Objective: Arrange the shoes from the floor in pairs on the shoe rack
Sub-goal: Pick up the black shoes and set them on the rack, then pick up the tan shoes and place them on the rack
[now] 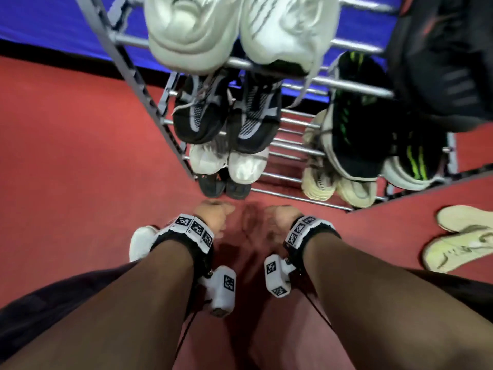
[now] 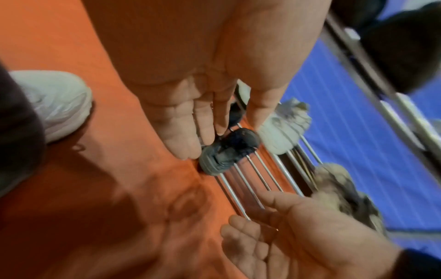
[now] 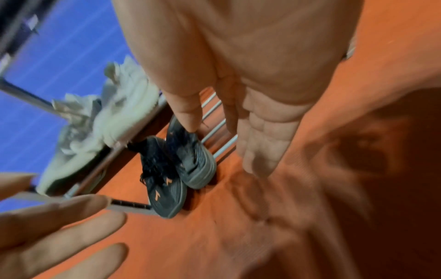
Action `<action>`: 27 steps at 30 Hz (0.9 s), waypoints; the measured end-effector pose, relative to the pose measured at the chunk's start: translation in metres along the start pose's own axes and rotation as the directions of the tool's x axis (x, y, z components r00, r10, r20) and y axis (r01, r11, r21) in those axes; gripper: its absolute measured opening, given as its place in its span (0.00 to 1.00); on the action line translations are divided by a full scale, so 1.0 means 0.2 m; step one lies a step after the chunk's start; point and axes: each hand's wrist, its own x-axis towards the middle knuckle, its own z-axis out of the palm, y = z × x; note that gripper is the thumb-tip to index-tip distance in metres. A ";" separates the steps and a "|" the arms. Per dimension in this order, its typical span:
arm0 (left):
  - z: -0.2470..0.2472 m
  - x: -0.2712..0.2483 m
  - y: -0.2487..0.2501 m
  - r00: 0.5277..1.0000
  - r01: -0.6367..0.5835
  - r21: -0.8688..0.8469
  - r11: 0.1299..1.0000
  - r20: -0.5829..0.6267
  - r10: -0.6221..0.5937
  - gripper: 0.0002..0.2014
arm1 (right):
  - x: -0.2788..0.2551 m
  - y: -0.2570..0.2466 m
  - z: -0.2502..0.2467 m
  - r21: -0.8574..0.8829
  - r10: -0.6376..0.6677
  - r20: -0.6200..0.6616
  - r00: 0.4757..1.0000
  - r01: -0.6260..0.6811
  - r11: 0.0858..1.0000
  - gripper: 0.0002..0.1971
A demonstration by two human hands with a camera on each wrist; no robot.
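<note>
A dark grey pair with orange marks [image 1: 224, 186] [image 3: 176, 169] stands on the lowest shelf of the grey metal shoe rack [image 1: 301, 200], toes toward me. My left hand [image 1: 213, 217] [image 2: 190, 130] hovers just in front of the pair, its fingers straight and empty, with the fingertips close to one dark toe [image 2: 226, 151]. My right hand [image 1: 277, 217] [image 3: 241, 120] is beside it, also spread and holding nothing. Whether either hand touches the shoes is lost in blur. A cream pair [image 1: 464, 236] lies on the red floor at the right.
The rack also carries a white pair [image 1: 234, 30], a black-and-grey pair [image 1: 226, 113], another white pair [image 1: 229, 161], a black-and-green pair [image 1: 373, 134], a cream pair [image 1: 341, 185] and dark shoes [image 1: 440, 62]. A white shoe [image 1: 141, 241] sits under my left forearm.
</note>
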 end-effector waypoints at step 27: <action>2.37 -1.64 0.55 0.756 -0.653 0.518 0.552 0.487 0.437 0.02 | -1.46 0.91 -2.42 0.647 -0.040 -0.554 0.831 0.461 0.607 0.12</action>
